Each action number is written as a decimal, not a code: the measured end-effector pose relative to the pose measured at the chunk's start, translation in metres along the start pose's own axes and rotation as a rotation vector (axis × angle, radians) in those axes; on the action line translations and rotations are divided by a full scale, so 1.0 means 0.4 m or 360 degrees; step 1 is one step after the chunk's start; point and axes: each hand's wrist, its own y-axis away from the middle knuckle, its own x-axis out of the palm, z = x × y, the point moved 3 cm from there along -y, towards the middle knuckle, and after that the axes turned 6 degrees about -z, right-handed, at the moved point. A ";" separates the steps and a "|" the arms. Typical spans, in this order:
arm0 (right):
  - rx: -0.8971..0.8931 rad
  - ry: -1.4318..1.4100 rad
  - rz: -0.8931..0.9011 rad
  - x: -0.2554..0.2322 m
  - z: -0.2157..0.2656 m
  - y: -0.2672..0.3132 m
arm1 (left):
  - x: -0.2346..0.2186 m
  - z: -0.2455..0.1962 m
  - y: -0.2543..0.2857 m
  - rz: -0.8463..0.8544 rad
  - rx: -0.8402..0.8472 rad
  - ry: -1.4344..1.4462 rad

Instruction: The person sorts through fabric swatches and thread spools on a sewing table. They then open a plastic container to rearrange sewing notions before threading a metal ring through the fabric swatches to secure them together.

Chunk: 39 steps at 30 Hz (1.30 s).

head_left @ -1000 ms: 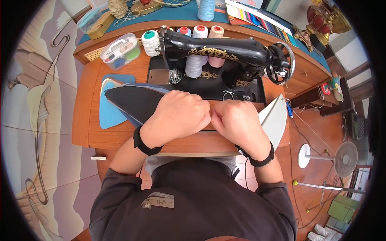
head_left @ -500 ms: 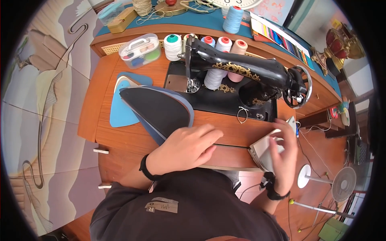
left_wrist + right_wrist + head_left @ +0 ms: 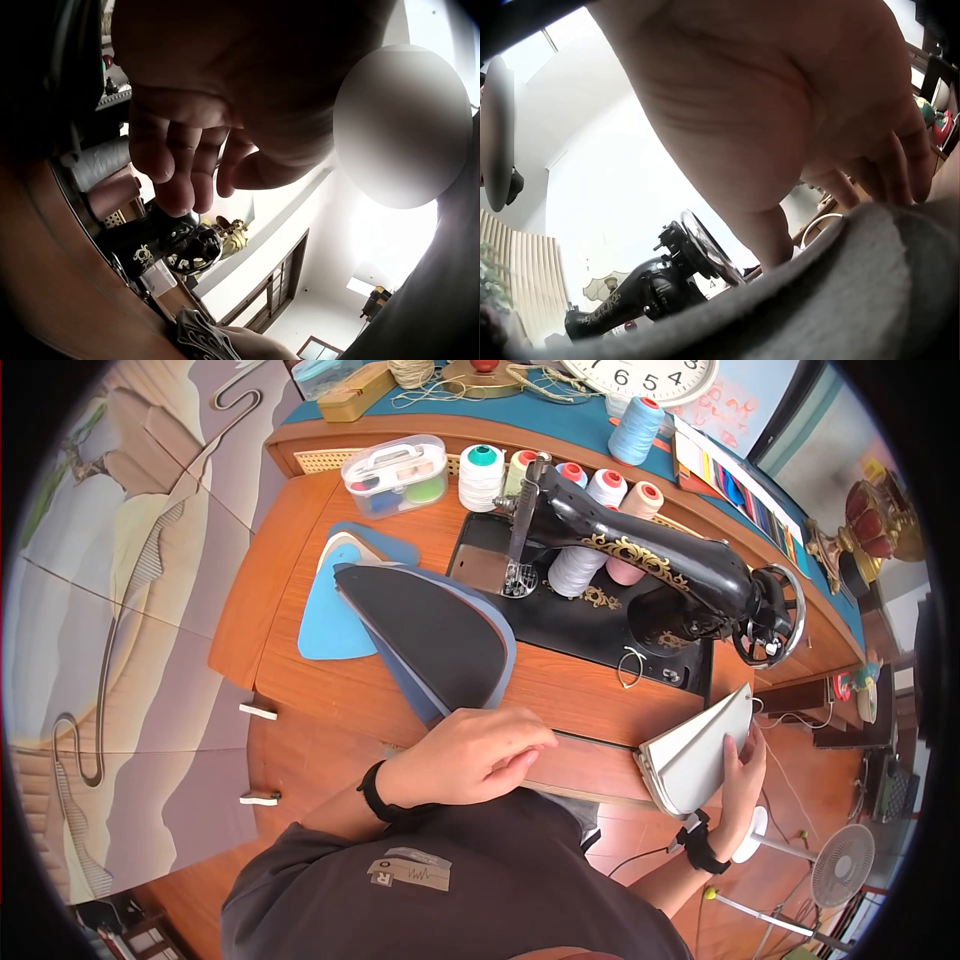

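Observation:
The left hand (image 3: 470,755) rests near the table's front edge, its fingers loosely bent and holding nothing; in the left wrist view the same hand (image 3: 217,127) has empty, relaxed fingers. At the table's right front corner lies a stack of light grey pieces (image 3: 700,752). The right hand (image 3: 742,785) is at that stack's right edge, thumb on top and fingers at the far side, partly hidden. In the right wrist view the hand (image 3: 780,127) reaches over the grey material (image 3: 840,292). Dark and blue curved pieces (image 3: 430,635) lie left of centre.
A black sewing machine (image 3: 640,550) stands at the back right of the table (image 3: 290,570). Thread cones (image 3: 482,480) and a clear plastic box (image 3: 398,478) stand behind. Light blue pieces (image 3: 335,620) lie at the left. A fan (image 3: 842,865) is on the floor at right.
The hands have moved apart from their place together at the centre. The right hand has gone right to the grey stack; the left has drawn back toward the body. The head view has shifted.

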 end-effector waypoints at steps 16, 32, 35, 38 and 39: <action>0.0214 -0.1171 -0.0040 -0.001 -0.003 0.081 | 0.095 -0.037 -0.097 0.0384 0.0335 -0.0077; -0.0500 -0.1050 0.0691 0.282 0.427 0.155 | 0.046 0.044 -0.188 0.0114 -0.0454 0.0613; -0.0740 -0.0788 0.0617 0.282 0.444 0.130 | 0.049 0.088 -0.174 -0.0044 -0.0402 0.0805; -0.0778 -0.0746 0.0451 0.252 0.445 0.105 | 0.046 0.132 -0.157 -0.0024 -0.0331 0.0868; -0.0974 -0.0668 0.0315 0.229 0.468 0.097 | 0.046 0.128 -0.159 0.0013 -0.0361 0.0893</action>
